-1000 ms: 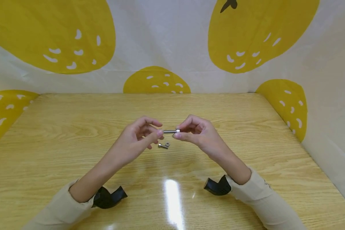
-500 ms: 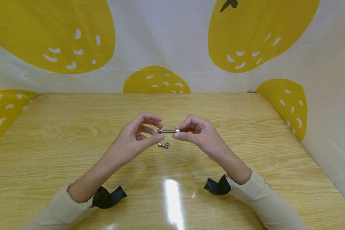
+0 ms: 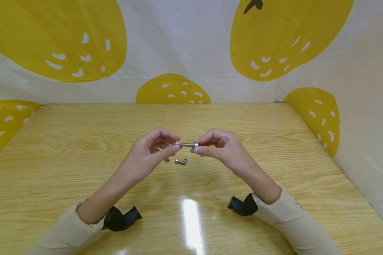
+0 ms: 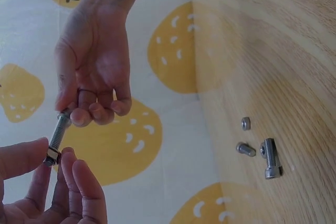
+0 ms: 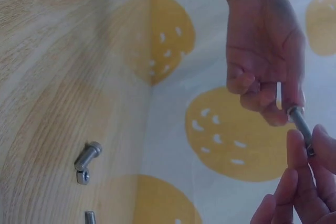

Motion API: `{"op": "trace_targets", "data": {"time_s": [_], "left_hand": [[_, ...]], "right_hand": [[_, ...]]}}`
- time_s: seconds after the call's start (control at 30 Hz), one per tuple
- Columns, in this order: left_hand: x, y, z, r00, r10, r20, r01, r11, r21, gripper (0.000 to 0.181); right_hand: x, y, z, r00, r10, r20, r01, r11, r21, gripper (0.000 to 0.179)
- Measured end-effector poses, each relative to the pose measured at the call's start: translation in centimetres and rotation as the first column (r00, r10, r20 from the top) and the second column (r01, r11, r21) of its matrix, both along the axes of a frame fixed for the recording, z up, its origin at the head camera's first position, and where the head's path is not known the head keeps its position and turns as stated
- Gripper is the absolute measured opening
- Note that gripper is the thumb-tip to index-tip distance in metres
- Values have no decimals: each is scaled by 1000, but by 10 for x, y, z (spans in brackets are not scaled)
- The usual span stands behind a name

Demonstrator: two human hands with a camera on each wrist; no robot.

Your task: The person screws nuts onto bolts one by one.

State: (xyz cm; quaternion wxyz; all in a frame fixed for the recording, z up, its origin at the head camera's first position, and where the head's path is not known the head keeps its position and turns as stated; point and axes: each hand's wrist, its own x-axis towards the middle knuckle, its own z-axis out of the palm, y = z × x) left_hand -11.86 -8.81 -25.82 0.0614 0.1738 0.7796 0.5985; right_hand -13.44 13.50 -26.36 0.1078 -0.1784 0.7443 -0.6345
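Note:
A silver socket-head bolt is held level above the table, between both hands. My right hand pinches its head with thumb and index finger. My left hand pinches a nut on the bolt's threaded end, its other fingers loosely curled. In the left wrist view the shank shows between the hands. Below them, a second bolt lies on the table with a loose nut against it. A shorter screw and another nut lie nearby in the left wrist view.
The wood-grain table has a bright light reflection near its front. A white cloth with yellow fruit shapes hangs behind and beside it. Black wrist mounts stick out from the beige sleeves.
Half a second ago my left fingers were spread off the nut, leaving it bare; now thumb and index finger have come together on it. My right hand and the bolt have barely moved.

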Motion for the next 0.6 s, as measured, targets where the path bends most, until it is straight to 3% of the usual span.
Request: {"op": "trace_targets", "data": {"time_s": [0.3,0.6], "left_hand": [[0,-3,0,999,-37,-22,36,999,-14,33],[-2,-4,-1,999,-29,22,30,999,-41,25]], "right_hand": [[1,-2,1,1000,2,-12,-1,999,32,22],[2,-3,1,1000,9,-19,-8,1000,20,20]]}}
